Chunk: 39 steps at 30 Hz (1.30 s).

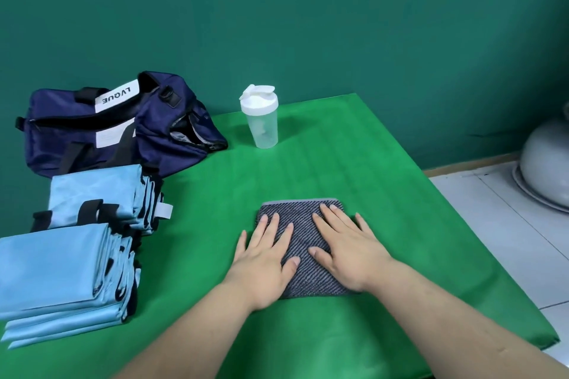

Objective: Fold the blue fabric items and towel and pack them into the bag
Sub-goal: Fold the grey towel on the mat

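— Towel (303, 232): what sort?
— Grey knit, ribbed in dark diagonal stripes, with a pale band along the far edge. Folded to a thick, small rectangle. Lies mid-table on the smooth green cloth (338, 169).
— And the blue fabric items (52, 268)?
— Light blue, thin, slick-looking, with black straps. Folded flat and stacked in two piles at the table's left edge, with the far pile (92, 191) just in front of the bag (61, 144).
— Bag?
— Navy, soft, slumped, zip gaping, white label across the top. To its right, upright, a clear plastic shaker bottle (263, 120) with a white lid.
— Hands?
— Both palm-down on the towel, fingers straight and slightly spread, pressing flat, clasping nothing. Over the near-left corner, left hand (261, 261); over the right half, right hand (348, 252). Thumbs turned inward, forearms bare.
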Tool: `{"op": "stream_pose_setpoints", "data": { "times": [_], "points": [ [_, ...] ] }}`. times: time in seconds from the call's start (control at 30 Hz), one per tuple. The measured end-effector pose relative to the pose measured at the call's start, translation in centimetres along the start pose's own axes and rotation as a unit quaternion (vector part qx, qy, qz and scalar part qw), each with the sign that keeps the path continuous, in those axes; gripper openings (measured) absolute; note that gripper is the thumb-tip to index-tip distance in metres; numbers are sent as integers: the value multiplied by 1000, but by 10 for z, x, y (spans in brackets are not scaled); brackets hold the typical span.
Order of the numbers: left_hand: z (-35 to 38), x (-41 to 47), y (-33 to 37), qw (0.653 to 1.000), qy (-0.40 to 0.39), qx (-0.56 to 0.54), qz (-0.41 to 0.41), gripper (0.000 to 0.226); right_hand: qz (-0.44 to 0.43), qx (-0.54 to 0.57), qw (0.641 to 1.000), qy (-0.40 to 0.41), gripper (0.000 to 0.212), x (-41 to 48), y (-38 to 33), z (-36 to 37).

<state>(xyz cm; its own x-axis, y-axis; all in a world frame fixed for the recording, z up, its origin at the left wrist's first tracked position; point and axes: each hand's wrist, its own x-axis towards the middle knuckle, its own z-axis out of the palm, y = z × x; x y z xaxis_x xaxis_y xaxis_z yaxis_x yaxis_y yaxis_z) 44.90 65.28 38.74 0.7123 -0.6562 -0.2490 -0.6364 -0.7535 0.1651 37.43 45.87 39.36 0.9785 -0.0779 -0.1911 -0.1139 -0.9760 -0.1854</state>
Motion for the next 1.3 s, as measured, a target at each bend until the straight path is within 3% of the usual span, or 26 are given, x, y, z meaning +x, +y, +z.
{"op": "stream_pose_setpoints", "data": {
  "times": [0.23,0.7,1.03,1.2,1.3],
  "points": [
    [-11,61,37,1000,-5,-27,-7,66,-2,-19,1000,-1,101,34,61,-23],
    [-35,212,100,999,-2,-16,-31,66,-2,-15,999,32,99,124,194,-53],
    [-36,254,106,999,9,-17,-33,66,-22,-11,999,48,97,156,226,-57],
    [-44,244,92,998,0,-69,12,65,7,-112,994,-1,101,150,210,-74],
    [-58,222,65,998,-3,-52,23,66,5,-231,972,41,89,142,192,-88]
  ]
}}
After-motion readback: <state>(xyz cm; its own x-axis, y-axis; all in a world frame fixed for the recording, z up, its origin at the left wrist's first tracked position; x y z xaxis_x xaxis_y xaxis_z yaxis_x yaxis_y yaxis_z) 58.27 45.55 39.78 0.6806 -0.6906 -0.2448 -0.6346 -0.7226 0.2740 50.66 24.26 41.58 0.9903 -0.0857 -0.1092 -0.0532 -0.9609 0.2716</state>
